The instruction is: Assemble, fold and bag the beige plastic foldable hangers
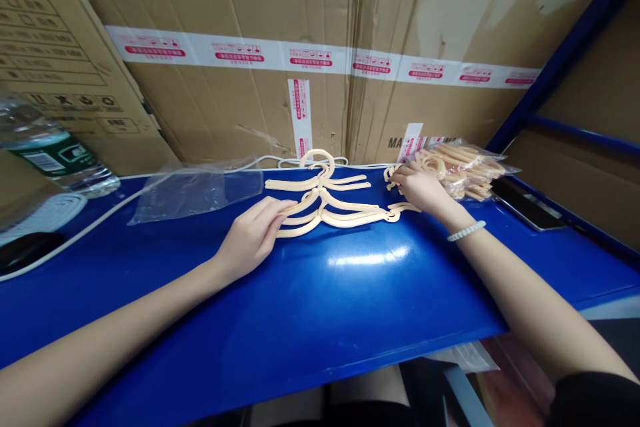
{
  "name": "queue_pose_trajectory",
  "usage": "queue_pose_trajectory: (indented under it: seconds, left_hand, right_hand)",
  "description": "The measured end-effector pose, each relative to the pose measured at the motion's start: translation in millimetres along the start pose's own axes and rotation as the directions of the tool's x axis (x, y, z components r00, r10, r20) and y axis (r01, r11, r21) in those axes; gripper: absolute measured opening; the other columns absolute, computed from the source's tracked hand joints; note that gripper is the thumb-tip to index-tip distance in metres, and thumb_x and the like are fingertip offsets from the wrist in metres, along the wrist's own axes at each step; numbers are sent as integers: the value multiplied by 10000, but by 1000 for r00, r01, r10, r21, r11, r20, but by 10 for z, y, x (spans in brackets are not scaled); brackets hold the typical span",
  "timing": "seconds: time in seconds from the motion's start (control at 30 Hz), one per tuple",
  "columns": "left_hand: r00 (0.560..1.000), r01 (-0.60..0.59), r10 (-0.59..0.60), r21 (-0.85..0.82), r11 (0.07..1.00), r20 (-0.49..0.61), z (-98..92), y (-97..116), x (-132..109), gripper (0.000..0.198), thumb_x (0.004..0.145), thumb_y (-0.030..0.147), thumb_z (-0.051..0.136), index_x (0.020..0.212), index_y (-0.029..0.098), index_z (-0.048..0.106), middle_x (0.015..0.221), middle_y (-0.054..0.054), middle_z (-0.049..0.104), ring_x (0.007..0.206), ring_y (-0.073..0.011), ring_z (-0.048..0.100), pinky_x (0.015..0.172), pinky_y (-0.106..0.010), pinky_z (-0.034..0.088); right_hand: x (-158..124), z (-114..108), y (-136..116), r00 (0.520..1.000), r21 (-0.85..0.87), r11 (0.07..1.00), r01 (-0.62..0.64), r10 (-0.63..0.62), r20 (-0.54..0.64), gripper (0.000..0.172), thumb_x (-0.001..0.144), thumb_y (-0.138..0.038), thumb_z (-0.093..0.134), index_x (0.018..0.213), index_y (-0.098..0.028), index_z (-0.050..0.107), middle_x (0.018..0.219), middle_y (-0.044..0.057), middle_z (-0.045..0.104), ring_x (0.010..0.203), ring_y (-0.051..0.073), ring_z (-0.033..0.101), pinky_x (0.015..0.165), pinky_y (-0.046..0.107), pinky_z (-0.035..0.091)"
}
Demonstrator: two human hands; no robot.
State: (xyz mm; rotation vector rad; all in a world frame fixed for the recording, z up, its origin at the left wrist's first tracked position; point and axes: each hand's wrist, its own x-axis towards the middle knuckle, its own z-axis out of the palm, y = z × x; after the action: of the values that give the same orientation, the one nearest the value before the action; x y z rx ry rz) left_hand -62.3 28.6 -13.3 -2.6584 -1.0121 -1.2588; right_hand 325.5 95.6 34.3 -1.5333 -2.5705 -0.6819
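Hangers [467, 163] lie in clear plastic packaging [509, 169] beside the right hand [419, 185].

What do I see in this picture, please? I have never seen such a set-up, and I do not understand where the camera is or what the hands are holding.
There is no machine here, only one person working with two bare hands. The camera is worn on the head and looks forward and down, so you see roughly what the person sees.

On the blue table lie some beige hangers. The left hand pinches an arm of one of them. The right hand is at some beige pieces farther right; its fingertips are partly hidden, so I cannot tell whether it grips one.

Beside it are plastic bags of similar beige pieces and a dark phone. On the left are a clear plastic sheet or bag and a bottle. Cardboard stands behind.
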Motion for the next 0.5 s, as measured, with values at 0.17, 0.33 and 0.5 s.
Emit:
queue_pose_trajectory:
  seconds: [0.17, 0.33, 0.5]
  left_hand:
    - [1000, 3, -3, -9, 1000, -23, 17, -6, -4, 262, 1020, 165, 429, 1222, 173, 597, 1068, -90, 680, 977, -214, 655, 867, -326, 522]
    - [998, 41, -42, -18, 999, -52, -1, 20, 6, 256, 1016, 177, 433, 1206, 175, 606, 1080, -92, 687, 986, -216, 663, 876, -330, 532]
    - [993, 56, -58, -29, 998, -104, -21, 38, 27, 243, 1022, 188, 433, 1182, 165, 614, 1062, -92, 693, 971, -209, 661, 871, -331, 533]
  right_hand:
    - [44, -10, -74, 996, -72, 993, 91, -92, -14, 262, 955, -108, 491, 974, -146, 749, 1030, 151, 715, 997, 308, 518, 834, 413, 365]
    - [57, -65, -133, 981, -100, 977, 186, -190, -35, 187, 938, -153, 555, 902, -159, 738, 979, 156, 686, 956, 294, 514, 787, 388, 347]
    - [87, -80, -145, 971, 27, 979, 202, -197, -139, 229, 953, -165, 510, 924, -156, 738, 941, 145, 672, 916, 269, 547, 778, 362, 385]
